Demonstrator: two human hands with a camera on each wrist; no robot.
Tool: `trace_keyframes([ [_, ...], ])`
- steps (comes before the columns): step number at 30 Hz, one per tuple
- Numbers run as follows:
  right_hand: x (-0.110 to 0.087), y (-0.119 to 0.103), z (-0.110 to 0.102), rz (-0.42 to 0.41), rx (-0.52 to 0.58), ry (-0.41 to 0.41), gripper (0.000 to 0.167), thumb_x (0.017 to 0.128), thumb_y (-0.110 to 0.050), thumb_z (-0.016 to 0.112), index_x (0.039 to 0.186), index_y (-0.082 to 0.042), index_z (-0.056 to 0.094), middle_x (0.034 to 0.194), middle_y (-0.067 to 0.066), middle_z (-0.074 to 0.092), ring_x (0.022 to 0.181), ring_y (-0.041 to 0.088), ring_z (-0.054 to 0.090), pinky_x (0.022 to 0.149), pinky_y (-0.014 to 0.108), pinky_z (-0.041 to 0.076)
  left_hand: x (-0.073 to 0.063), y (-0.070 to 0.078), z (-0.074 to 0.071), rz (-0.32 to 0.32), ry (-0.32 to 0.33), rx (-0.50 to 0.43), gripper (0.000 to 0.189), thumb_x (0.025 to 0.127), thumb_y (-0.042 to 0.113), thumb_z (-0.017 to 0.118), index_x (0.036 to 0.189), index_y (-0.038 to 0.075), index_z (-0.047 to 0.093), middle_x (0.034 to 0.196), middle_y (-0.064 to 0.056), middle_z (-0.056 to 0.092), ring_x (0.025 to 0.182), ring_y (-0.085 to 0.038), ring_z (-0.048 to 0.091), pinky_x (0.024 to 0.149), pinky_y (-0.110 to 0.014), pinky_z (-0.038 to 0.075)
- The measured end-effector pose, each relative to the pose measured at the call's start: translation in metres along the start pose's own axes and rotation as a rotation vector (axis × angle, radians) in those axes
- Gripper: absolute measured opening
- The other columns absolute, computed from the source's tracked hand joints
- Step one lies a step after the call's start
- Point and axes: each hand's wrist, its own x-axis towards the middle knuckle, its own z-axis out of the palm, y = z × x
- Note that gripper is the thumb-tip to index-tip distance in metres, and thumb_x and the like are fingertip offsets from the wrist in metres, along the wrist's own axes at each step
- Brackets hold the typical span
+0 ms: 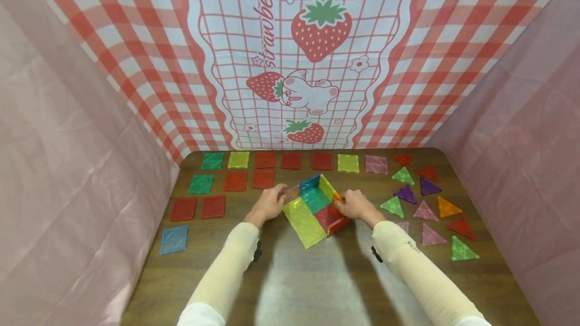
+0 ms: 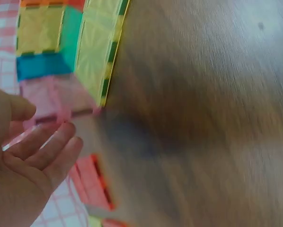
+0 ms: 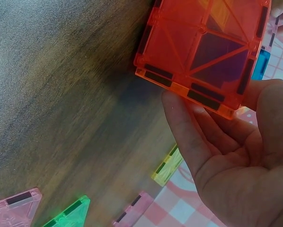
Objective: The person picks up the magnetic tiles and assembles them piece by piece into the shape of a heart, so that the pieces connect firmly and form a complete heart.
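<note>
At the middle of the table sits a part-walled build of clear magnetic tiles. Its flat part has yellow tiles (image 1: pixel 305 223), a green tile (image 1: pixel 315 199) and a red tile; blue, yellow, orange and red tiles stand up as walls. My left hand (image 1: pixel 269 202) pinches a pink tile (image 2: pixel 61 97) at the build's left side, thumb and fingertips at its edge. On the opposite side, my right hand (image 1: pixel 358 204) holds the orange tile (image 3: pixel 179 90), fingers along its outer face and thumb near its top corner. A standing red tile (image 3: pixel 179 42) faces the right wrist camera.
Square tiles, among them a blue tile (image 1: pixel 174 240) and dark red tiles (image 1: pixel 213 207), lie along the left and back. Several triangle tiles (image 1: pixel 425 210) are spread on the right. A strawberry-print cloth (image 1: pixel 281 39) hangs behind the wooden table (image 1: pixel 299 291).
</note>
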Motion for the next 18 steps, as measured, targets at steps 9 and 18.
trace_keyframes([
  [9,-0.004,-0.012,-0.004,0.044,-0.036,-0.002,0.026,0.096,-0.025,0.062,0.078,-0.007,0.065,0.067,0.005,0.057,0.064,0.022,0.054,0.062,0.036,0.045,-0.048,-0.044,-0.061,-0.251,0.218,0.229,0.044,0.096,0.021,0.061,0.137,0.004,0.057,0.126,-0.023,0.065,0.108,-0.045,0.065,0.086,-0.061,0.054],
  [18,-0.006,-0.012,-0.003,0.063,-0.008,-0.018,0.028,0.097,-0.025,0.061,0.075,-0.008,0.063,0.065,0.005,0.056,0.061,0.021,0.054,0.060,0.033,0.044,-0.141,-0.123,-0.108,-0.573,0.404,0.280,0.048,0.094,0.020,0.055,0.120,-0.019,0.048,0.119,-0.045,0.046,0.111,-0.062,0.047,0.091,-0.068,0.043],
])
